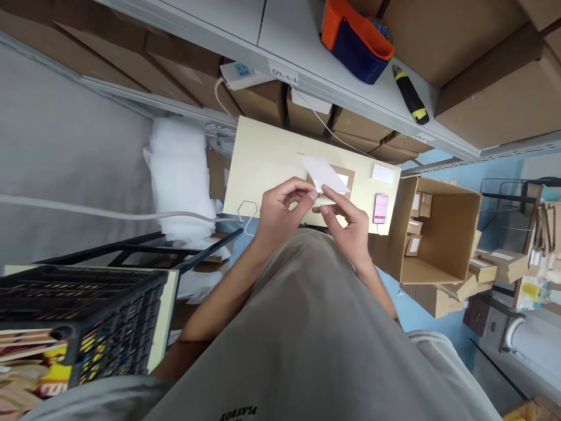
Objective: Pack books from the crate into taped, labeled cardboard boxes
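Note:
A white paper slip [325, 173], perhaps a label, is tilted over a small brown cardboard box [347, 173] on a cream tabletop. My left hand [284, 203] has its thumb and index finger pinched together at the slip's near edge. From the other side, my right hand [349, 222] reaches in, its index fingertip at the same edge and its thumb held apart lower down. Part of the box is hidden by the slip and my fingers. On the box, a white patch shows beside the slip.
On the cream table [258, 158] lie a lit phone [380, 209] and a white paper [383, 173]. An open carton [451, 234] with small boxes stands right. Above, the shelf bears a tape dispenser [357, 44] and a cutter knife [411, 93]. A black crate [118, 316] is left.

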A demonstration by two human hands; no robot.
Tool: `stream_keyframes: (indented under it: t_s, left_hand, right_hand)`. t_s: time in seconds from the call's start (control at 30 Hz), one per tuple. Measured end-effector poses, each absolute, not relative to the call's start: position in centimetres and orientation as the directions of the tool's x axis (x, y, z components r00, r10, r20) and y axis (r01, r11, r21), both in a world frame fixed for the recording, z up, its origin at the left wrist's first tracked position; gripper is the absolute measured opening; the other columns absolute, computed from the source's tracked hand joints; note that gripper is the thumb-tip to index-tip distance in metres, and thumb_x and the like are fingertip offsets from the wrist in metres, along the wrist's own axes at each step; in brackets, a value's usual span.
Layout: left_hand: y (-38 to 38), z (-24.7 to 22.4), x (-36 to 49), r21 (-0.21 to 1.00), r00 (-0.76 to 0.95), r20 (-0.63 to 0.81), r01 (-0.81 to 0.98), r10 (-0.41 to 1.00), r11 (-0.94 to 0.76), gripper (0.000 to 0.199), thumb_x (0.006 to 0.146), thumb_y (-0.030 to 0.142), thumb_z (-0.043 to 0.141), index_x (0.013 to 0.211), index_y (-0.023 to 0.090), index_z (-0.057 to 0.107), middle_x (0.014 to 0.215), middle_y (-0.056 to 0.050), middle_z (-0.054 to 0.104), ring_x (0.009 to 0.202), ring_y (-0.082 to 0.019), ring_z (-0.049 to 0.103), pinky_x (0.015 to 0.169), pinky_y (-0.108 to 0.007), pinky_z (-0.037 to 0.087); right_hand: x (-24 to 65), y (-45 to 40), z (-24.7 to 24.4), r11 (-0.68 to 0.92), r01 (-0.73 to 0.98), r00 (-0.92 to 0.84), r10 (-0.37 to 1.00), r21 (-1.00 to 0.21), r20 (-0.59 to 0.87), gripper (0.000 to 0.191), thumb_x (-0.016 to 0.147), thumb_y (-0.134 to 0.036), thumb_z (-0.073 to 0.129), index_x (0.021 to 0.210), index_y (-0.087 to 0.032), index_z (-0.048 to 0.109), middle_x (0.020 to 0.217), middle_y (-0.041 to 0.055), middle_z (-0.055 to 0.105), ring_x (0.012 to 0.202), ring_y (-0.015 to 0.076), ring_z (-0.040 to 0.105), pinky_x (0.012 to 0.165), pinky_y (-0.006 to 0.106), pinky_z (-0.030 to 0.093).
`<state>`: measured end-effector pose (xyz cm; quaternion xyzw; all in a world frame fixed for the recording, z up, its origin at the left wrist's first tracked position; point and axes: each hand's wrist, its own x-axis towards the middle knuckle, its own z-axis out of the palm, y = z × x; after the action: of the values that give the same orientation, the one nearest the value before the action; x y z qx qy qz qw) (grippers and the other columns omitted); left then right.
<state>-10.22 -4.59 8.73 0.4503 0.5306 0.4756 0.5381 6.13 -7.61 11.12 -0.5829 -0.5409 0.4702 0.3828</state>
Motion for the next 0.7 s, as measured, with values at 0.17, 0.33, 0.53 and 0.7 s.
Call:
stream_keyframes:
  t_s: [0.17,0.33,0.53,0.7]
  left_hand:
    - [-4.4,8.0,-11.3,0.994,0.036,-0.032,0.108,0.999,0.028,0.017,0.098,0.04,0.076,0.09,0.024,0.076,0.088,-0.002,0.073,0.081,-0.017,0.067,0.077,-0.032,0.059]
    - [-4.1,7.7,-12.8,0.974,0.15,0.086,0.197,0.985,-0.115,0.015,0.101,0.034,0.071,0.091,0.025,0.077,0.09,-0.004,0.075,0.083,-0.018,0.067,0.075,-0.033,0.057]
    - [-4.0,6.8,-14.5,0.966,0.168,0.118,0.211,0.979,-0.152,0.012,0.099,0.027,0.068,0.09,0.025,0.075,0.09,-0.003,0.075,0.082,-0.018,0.067,0.076,-0.032,0.057]
    - [-3.2,2.7,-16.7,0.971,0.064,0.014,0.239,0.998,-0.029,0.005,0.091,0.021,0.069,0.087,0.024,0.072,0.09,-0.002,0.072,0.081,-0.018,0.068,0.075,-0.03,0.055]
  right_hand:
    - [5.5,-7.4,11.2,-0.146,0.354,0.04,0.989,-0.924,-0.141,0.04,0.106,-0.061,0.076,0.132,-0.031,0.082,0.093,0.0006,0.086,0.075,0.0182,0.081,0.078,0.035,0.071]
    - [4.4,-6.9,11.5,-0.133,0.431,0.059,0.991,-0.892,-0.119,0.029,0.106,-0.056,0.076,0.11,-0.028,0.082,0.079,-0.0025,0.078,0.068,0.0155,0.072,0.076,0.032,0.065]
    - [3.0,-6.1,10.7,-0.196,0.479,0.073,0.98,-0.856,-0.184,0.032,0.11,-0.058,0.065,0.104,-0.028,0.071,0.071,-0.0063,0.068,0.065,0.0155,0.072,0.071,0.031,0.06]
    - [1.7,-5.6,9.7,-0.261,0.393,0.109,0.965,-0.882,-0.237,0.03,0.111,-0.056,0.062,0.101,-0.028,0.061,0.066,-0.0102,0.059,0.06,0.013,0.07,0.065,0.027,0.058]
